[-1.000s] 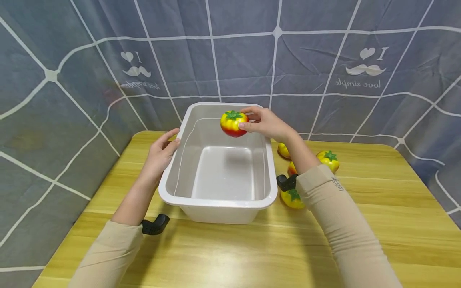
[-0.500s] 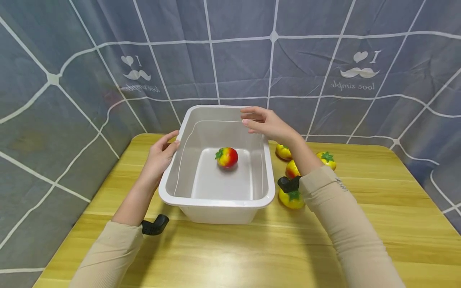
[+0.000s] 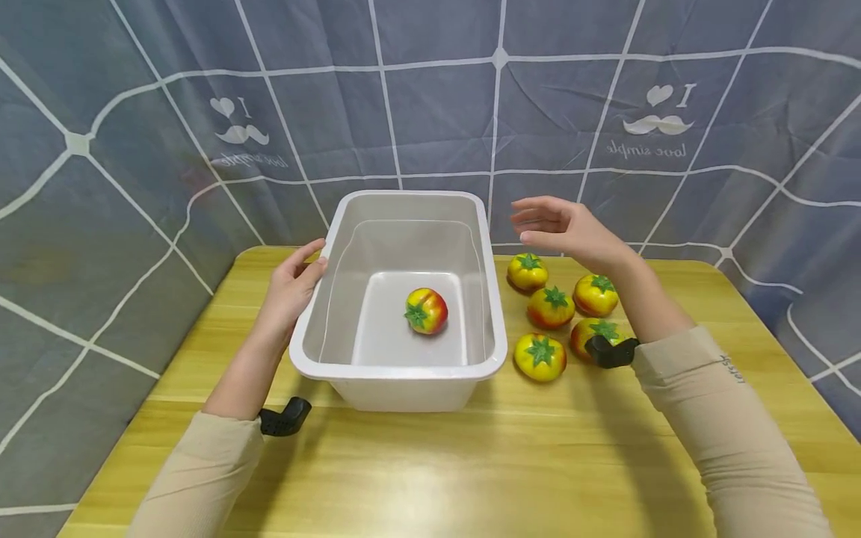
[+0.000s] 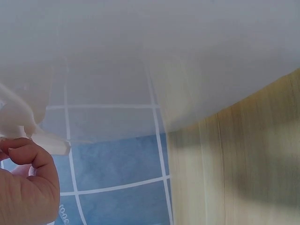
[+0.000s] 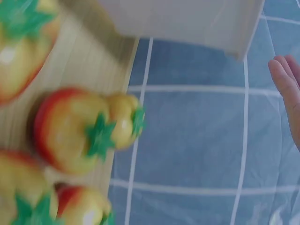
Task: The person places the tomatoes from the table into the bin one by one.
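Observation:
A deep white plastic basin [image 3: 397, 372] stands on the wooden table. Its left rim is pinched by my left hand [image 3: 291, 293], and the left wrist view shows the thumb [image 4: 32, 157] against that rim. One red-and-yellow artificial fruit [image 3: 436, 308] with green leaves, tomato-like in shape, lies tilted on the basin floor. To the basin's right, my right hand [image 3: 572, 233] hovers with loosely extended fingers and holds nothing. Below it are several similar fruits, among them a back one [image 3: 528, 271], a middle one [image 3: 550, 308] and a front one [image 3: 540, 358].
The wooden table [image 3: 403, 471] extends in front of the basin and to both sides. A grey-blue curtain [image 3: 444, 119] with white lines hangs close behind the table and along its sides. Black wrist-camera mounts [image 3: 285, 417] sit at both cuffs.
My right hand has released a fruit into the basin, where it has rolled slightly toward the front. That hand has then moved right, over the other fruits. The left hand keeps its grip on the rim.

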The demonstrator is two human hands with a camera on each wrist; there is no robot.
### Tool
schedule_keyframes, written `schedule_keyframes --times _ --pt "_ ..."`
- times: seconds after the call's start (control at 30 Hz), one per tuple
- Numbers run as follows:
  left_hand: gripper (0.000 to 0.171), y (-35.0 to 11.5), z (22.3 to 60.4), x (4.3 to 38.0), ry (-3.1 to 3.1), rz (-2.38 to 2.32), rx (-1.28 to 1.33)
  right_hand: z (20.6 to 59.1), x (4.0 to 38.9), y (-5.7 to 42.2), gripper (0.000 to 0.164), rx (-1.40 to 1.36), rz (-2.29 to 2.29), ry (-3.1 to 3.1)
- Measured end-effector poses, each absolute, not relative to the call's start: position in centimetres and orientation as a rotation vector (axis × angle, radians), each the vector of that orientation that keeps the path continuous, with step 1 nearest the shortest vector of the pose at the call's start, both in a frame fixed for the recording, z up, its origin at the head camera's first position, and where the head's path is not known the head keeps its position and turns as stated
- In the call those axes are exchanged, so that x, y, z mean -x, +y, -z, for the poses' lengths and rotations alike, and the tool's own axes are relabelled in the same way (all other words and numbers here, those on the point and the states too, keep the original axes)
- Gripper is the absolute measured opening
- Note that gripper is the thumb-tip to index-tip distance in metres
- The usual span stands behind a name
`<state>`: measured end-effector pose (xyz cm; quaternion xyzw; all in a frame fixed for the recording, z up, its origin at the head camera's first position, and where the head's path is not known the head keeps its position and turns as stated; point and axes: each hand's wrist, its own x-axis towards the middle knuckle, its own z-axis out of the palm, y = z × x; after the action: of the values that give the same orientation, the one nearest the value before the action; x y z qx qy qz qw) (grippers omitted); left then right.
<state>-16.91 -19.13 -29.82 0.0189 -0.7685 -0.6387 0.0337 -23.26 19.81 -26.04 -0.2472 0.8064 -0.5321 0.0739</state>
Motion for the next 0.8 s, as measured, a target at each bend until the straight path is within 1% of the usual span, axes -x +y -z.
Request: schedule_keyframes --times 0.3,0.5,0.8 --pt "0.051 -19.1 29.8 16.9 -2.391 1.948 -0.053 27.7 20.1 25.7 0.047 0.712 1.532 2.530" --pt "0.052 -19.1 29.7 16.9 -2.388 1.958 -0.056 30.3 18.3 28.6 0.049 0.613 1.469 2.584" --pt "0.050 -19.0 29.7 17.0 -2.339 1.997 -0.074 34.7 16.3 31.9 0.057 0.466 1.367 2.607"
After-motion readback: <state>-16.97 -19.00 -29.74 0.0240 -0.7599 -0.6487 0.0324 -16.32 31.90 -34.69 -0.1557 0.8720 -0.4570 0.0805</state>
